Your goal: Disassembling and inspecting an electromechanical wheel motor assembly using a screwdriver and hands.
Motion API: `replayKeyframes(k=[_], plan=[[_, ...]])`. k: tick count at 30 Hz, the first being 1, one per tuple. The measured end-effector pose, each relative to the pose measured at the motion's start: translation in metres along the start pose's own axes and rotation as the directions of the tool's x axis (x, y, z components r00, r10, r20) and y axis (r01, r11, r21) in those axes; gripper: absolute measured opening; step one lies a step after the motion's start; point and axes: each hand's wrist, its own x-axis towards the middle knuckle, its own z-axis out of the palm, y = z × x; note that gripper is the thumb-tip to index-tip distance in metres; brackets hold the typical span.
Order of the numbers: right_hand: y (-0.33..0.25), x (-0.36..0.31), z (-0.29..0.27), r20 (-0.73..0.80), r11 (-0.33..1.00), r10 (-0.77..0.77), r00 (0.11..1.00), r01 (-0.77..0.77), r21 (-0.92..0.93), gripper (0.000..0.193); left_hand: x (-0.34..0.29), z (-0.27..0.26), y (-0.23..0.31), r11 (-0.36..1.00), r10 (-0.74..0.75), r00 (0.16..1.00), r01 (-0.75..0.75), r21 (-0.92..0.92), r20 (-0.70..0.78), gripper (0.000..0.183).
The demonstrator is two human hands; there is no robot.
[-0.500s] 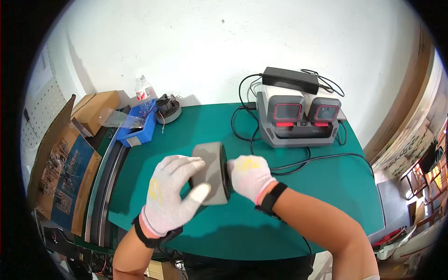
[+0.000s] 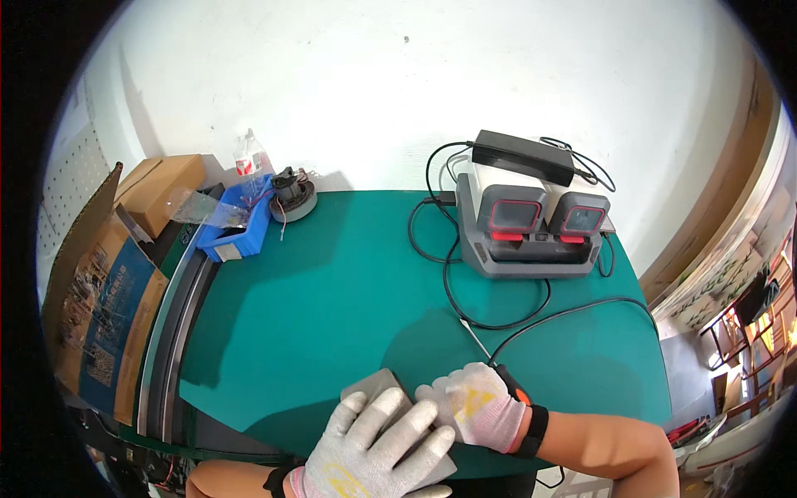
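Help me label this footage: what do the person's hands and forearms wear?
The left hand and right hand wear whitish knit gloves with yellow markings on the backs and pinkish cuffs; each wrist has a black strap. No sleeves show on the forearms.

A grey part (image 2: 372,387) (mostly covered) slants under the left hand (image 2: 365,452), near a screwdriver (image 2: 475,337).

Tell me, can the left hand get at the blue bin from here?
Probably yes: only green tabletop shows between the left hand and the blue bin, though the hand lies on the grey part.
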Motion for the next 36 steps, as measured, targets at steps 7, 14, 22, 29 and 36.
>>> replayKeyframes(k=[7, 14, 22, 29, 36], plan=[[0.02, 0.064, -0.001, 0.14, 1.0, 0.006, 0.99, -0.004, -0.015, 0.017, 0.021, -0.009, -0.073, 0.982, -0.157, 0.987, 0.153, -0.114, -0.031, 0.076], [0.021, 0.146, 0.014, -0.005, 0.982, 0.157, 0.988, -0.156, -0.104, 0.018, 0.022, -0.047, -0.127, 0.923, -0.379, 0.92, 0.384, 0.039, -0.099, 0.056], [0.036, 0.216, 0.006, 0.043, 0.784, 0.613, 0.789, -0.614, 0.094, 0.026, 0.033, -0.041, -0.157, 0.905, -0.397, 0.898, 0.418, 0.084, -0.187, 0.054], [0.05, 0.218, 0.004, 0.041, 0.719, 0.681, 0.731, -0.678, 0.154, 0.025, 0.018, -0.041, -0.188, 0.859, -0.497, 0.85, 0.51, 0.036, -0.176, 0.053], [0.035, 0.192, 0.022, -0.175, 0.932, 0.341, 0.924, -0.356, -0.068, 0.022, 0.026, -0.033, -0.185, 0.898, -0.421, 0.878, 0.439, 0.034, -0.226, 0.061]])
